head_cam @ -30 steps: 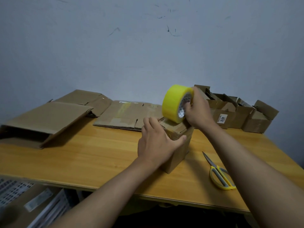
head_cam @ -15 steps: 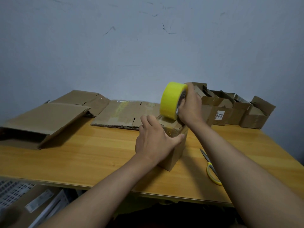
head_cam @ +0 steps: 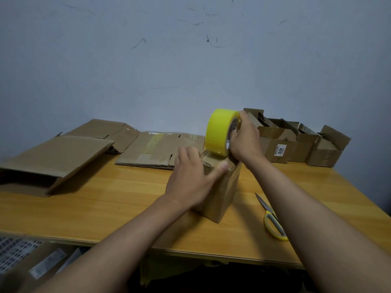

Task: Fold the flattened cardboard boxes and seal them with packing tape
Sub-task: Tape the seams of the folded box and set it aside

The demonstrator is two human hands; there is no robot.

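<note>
A small brown cardboard box (head_cam: 222,197) stands upright in the middle of the wooden table (head_cam: 105,208). My left hand (head_cam: 192,178) lies flat over its top flaps, fingers straight, thumb stretched across the top toward the right. My right hand (head_cam: 245,140) grips a yellow roll of packing tape (head_cam: 220,132), fingers hooked through its core. The roll stands on edge on the far side of the box top. Whether a strip of tape runs from roll to box is hidden by my hands.
Yellow-handled scissors (head_cam: 273,220) lie right of the box, partly under my right forearm. Flattened cardboard boxes (head_cam: 156,149) and a larger half-open one (head_cam: 53,159) lie at the back left. Several folded boxes (head_cam: 296,144) line the back right against the wall.
The roll of tape stays on the far edge of the box top with little movement. My left thumb has stretched further across the top. My head has shifted slightly.
</note>
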